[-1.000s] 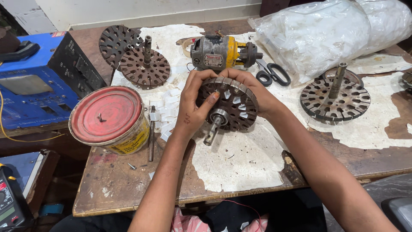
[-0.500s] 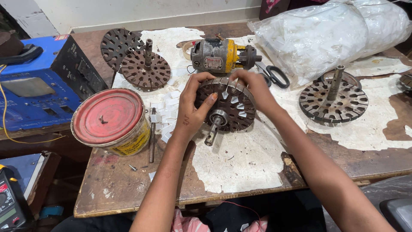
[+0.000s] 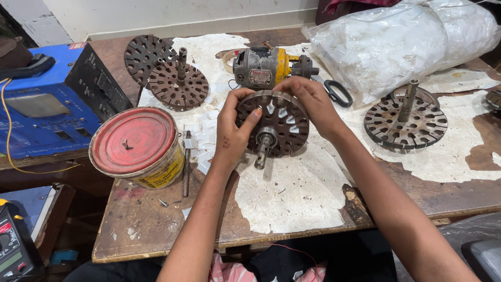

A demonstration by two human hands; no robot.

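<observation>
Slotted stator core (image 3: 274, 124), round and dark with white paper slips tucked in several of its slots, sits between my two hands just in front of the small grey-and-yellow motor (image 3: 266, 67). My left hand (image 3: 233, 130) comes up from below with the wrist bent, thumb lying across the disc's face and fingers curled around its left rim. My right hand (image 3: 312, 104) reaches in from the right, forearm stretched across the tabletop (image 3: 156, 230), fingers hooked over the top right rim. Both hands are closed firmly on the core.

The disc is tilted up on edge, its flat face turned toward me. Its short steel shaft (image 3: 262, 151) is the long axis, pointing down and toward me, away from the motor, with the tip at or just above the torn white paper (image 3: 292, 193).

Left of the motor stands another slotted disc (image 3: 178, 83) with its shaft upright; nearer me on that side is a red-lidded tin (image 3: 136, 146).
</observation>
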